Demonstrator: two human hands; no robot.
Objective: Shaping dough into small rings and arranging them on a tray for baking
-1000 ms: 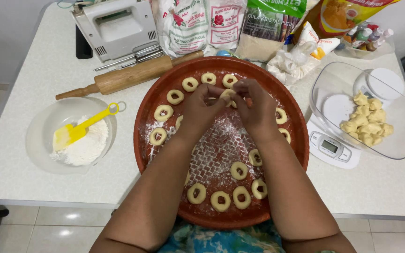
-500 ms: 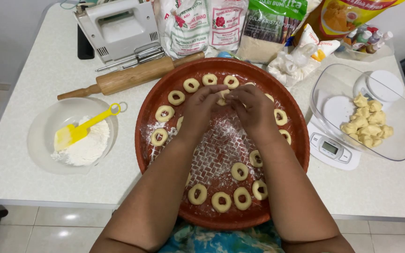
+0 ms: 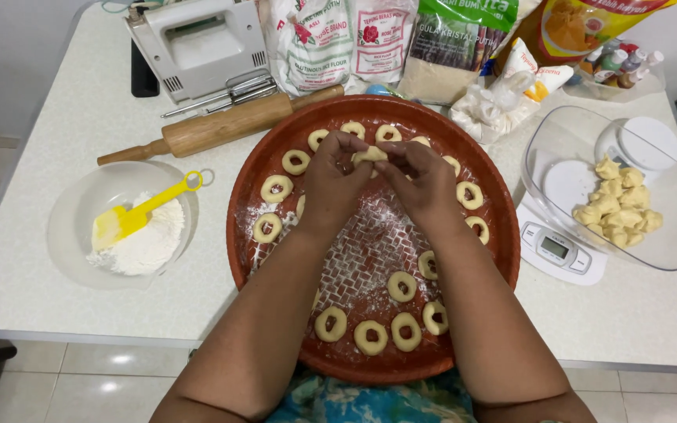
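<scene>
Overhead, at a white table: left hand and right hand meeting above the far half of a round red tray, fingertips of both pinched around a small piece of dough, held just off the floured surface. Soft and light by the look of it, likely sticky and easily dented; best gripped gently at the outer edge, never across the middle hole. Ringing the tray's rim, finished dough rings, each with a dark centre, set apart from one another. Off to the left, a clear bowl holding white flour and a yellow spatula lying across it. Off to the right, a clear scale bowl with a heap of pale dough lumps, seated on a white kitchen scale. Along the far edge, a wooden rolling pin, a white hand mixer, several flour and sugar bags, and a small tub of little bottles.
</scene>
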